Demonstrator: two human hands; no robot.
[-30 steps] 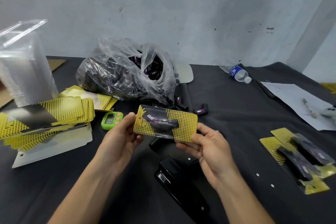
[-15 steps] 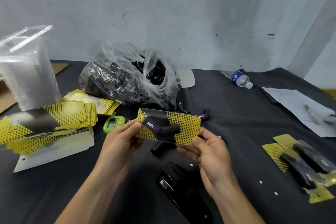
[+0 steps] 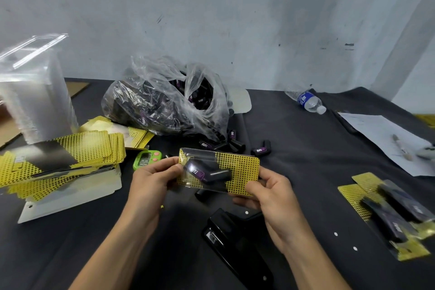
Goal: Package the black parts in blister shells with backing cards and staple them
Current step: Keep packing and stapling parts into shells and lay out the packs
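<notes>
A blister pack (image 3: 237, 167) hangs above the table's middle: a yellow dotted backing card with a clear shell over a black elbow-shaped part (image 3: 208, 172). My left hand (image 3: 153, 179) pinches its left end. My right hand (image 3: 270, 193) grips its right end from below. A black stapler (image 3: 235, 242) lies on the table just under my right hand. Loose black parts (image 3: 260, 149) lie behind the pack, spilled from a clear plastic bag (image 3: 164, 101) full of them.
A stack of yellow backing cards (image 3: 63, 160) and a tall stack of clear shells (image 3: 30, 92) stand at the left. A green timer (image 3: 147, 159) sits beside the cards. Finished packs (image 3: 395, 214) lie at the right. A water bottle (image 3: 308, 101) and paper (image 3: 386, 136) are farther back.
Both hands have kept hold of the pack and tilted it slightly, its right end lower. The camera has tipped down a little.
</notes>
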